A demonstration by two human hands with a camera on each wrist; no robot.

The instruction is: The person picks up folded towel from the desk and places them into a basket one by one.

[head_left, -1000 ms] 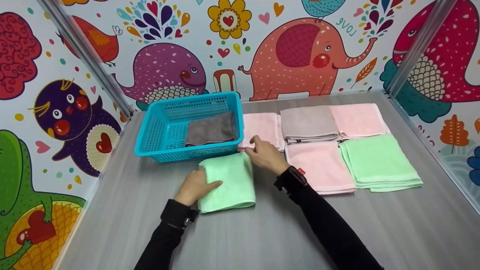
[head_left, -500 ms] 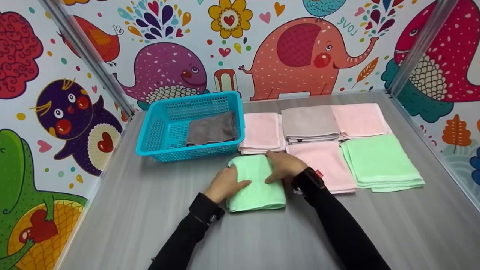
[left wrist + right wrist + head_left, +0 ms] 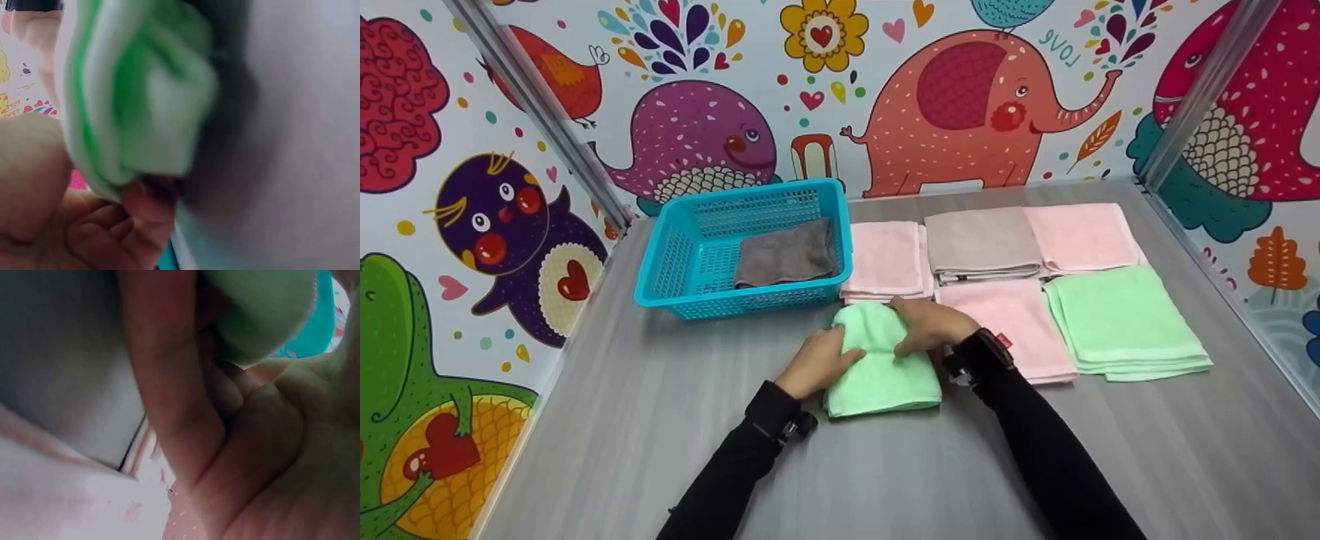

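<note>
Between the two hands is a folded light green towel, its far end rounded and its top creased. My left hand grips its left edge, thumb on top and fingers curled beneath; the left wrist view shows the towel's folded layers above those fingers. On the opposite edge my right hand holds the towel, thumb on top, with the other fingers partly hidden under it. In the right wrist view the curled fingers sit beside the towel's edge.
A blue basket at the back left holds a dark grey towel. Folded pink towels, a light grey towel and a green towel stack lie to the right. Printed panels wall the grey table.
Both hands have moved right, bringing the green towel to just below the left pink towel. The right hand has come onto its right edge, and the towel now bunches between the hands.
</note>
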